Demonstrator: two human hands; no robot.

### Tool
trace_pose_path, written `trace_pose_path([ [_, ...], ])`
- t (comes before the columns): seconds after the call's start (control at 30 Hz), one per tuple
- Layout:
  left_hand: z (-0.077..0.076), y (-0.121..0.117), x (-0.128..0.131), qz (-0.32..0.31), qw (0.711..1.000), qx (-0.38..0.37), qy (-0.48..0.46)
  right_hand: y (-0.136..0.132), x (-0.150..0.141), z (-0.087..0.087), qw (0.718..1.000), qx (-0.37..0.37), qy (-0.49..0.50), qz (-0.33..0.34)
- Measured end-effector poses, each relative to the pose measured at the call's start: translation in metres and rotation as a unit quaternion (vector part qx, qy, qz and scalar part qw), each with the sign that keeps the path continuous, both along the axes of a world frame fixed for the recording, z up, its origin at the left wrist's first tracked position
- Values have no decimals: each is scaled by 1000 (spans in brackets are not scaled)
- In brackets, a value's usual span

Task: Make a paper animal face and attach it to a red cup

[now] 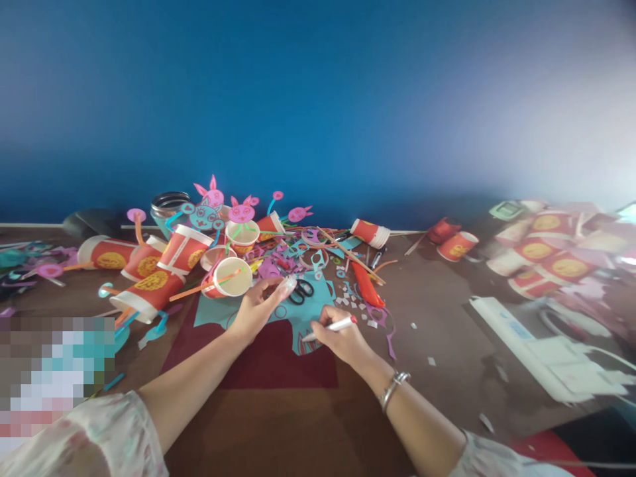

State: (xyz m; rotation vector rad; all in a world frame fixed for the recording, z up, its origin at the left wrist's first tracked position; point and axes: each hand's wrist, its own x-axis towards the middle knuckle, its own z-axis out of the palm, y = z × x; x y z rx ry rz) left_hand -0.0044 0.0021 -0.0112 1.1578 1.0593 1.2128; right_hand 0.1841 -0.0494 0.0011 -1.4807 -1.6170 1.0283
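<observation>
My right hand (pixel 335 334) grips a white marker (pixel 342 323) with a red end, its tip over light blue paper (pixel 325 289). Red lines are drawn on that paper close to the tip. My left hand (pixel 262 303) is pinched above the same paper, with something small and whitish at its fingertips that I cannot make out. Just past those fingertips lie black-handled scissors (pixel 304 291). Under the blue paper is a dark red sheet (pixel 238 364).
Red paper cups (pixel 186 248) with pink and blue animal faces crowd the left. Paper scraps (pixel 271 265) pile up at the centre back, near an orange-red pouch or tube (pixel 368 285). Stacked cups (pixel 546 252) and a white power strip (pixel 521 348) sit at right. A blue wall stands behind.
</observation>
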Motion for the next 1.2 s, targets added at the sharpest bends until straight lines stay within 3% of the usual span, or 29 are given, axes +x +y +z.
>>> trace_pose_path([
  [0.13, 1, -1, 0, -3, 1000, -4, 0, 2, 2, 0, 997, -43, 66, -8],
  [0.33, 5, -5, 4, -9, 999, 10, 43, 9, 9, 8, 968, -40, 227, -99],
  [0.57, 0, -9, 3, 33, 973, 151, 171, 14, 13, 7, 943, -22, 309, -122],
  [0.73, 6, -16, 3, -2, 951, 203, 234, 17, 15, 4, 926, -1, 338, -166],
  [0.97, 14, -21, 5, -36, 961, 168, 217, 20, 18, 1, 929, 24, 321, -183],
  [1.2, 11, -8, 1, 31, 995, 46, 80, 22, 19, -3, 934, 13, 307, -184],
])
